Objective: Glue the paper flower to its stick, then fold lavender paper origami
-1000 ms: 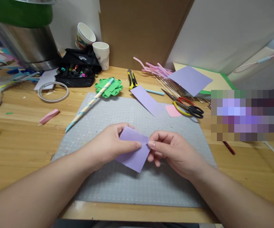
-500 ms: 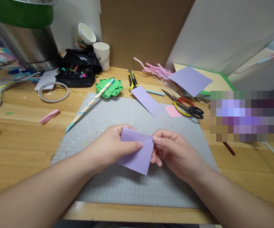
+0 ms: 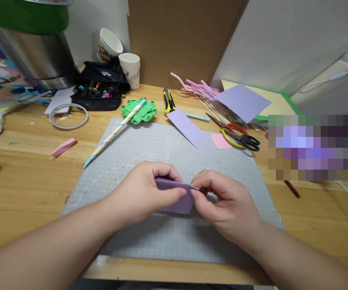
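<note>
A purple paper sheet (image 3: 174,203), bent over along its upper edge, is held above the grey cutting mat (image 3: 174,245). My left hand (image 3: 149,191) pinches it from the left, thumb on the near face and fingers behind. At its upper right corner, my right hand (image 3: 225,197) pinches the paper between thumb and index finger. Beyond the hands lie a purple strip (image 3: 186,129), a small pink square (image 3: 221,141) and scissors (image 3: 240,137). A striped stick (image 3: 113,135) rests across a green folded-paper piece (image 3: 148,112).
At the back stand a black marker pouch (image 3: 101,86), paper cups (image 3: 130,70) and a yellow utility knife (image 3: 169,100). Pink stems (image 3: 199,88) and a purple sheet (image 3: 243,102) lie back right. A tape ring (image 3: 68,117) and folded pink strip (image 3: 64,148) are left.
The purple sheet has tilted and bent over, so less of its face shows. My right fingers have curled in at its corner, and my left fingers have moved further along its top edge.
</note>
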Motion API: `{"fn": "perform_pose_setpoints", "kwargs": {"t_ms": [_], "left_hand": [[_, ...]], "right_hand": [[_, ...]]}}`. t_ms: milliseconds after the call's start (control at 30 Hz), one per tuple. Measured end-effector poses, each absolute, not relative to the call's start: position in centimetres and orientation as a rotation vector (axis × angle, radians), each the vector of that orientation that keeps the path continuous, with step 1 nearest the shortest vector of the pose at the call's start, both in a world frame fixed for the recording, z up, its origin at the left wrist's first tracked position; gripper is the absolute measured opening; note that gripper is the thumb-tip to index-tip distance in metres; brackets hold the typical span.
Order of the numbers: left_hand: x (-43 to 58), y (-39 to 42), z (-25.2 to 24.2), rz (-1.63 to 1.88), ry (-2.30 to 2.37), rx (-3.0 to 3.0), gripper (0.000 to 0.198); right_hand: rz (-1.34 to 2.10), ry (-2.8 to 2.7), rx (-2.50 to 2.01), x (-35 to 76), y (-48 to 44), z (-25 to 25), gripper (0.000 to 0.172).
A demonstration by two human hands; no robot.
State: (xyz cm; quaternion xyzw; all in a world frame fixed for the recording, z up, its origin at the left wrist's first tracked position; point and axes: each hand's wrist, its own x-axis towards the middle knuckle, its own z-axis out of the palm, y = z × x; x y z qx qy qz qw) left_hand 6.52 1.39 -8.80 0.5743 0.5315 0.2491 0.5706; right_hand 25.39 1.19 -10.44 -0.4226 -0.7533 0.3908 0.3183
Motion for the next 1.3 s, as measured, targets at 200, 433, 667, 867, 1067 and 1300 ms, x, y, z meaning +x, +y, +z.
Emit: {"fn": "perform_pose_setpoints", "kwargs": {"t_ms": [200,433,667,867,1067,1300], "left_hand": [[5.9,0.4,-7.8,0.972,0.951,2.008,0.008],[6.7,0.1,-9.1,1.330,1.292,1.918,0.027],[7.7,-0.2,-10.4,1.072,1.184,1.014,0.026],[8.4,-1.2,-10.3,0.879,0.885,1.222,0.006],[7.3,-0.1,-9.6,0.945,1.229,1.968,0.011],[6.5,0.3,-10.1,0.391,1.407,2.686,0.012]], "right_hand": [[0.799,-2.003,-0.743,26.2,0.7,-9.5,0.032],[0.229,-2.061,-0.553,26.7,0.9,-8.6,0.026],[0.154,-2.098,-0.712,26.3,0.5,-9.2,0.024],[0.135,-2.216,-0.779,25.7,0.3,-9.9,0.017],[0.664,-1.996,-0.891,25.1,0.4,-10.9,0.028],[0.193,-2.351,-0.979,25.6,0.7,-10.3,0.031]]}}
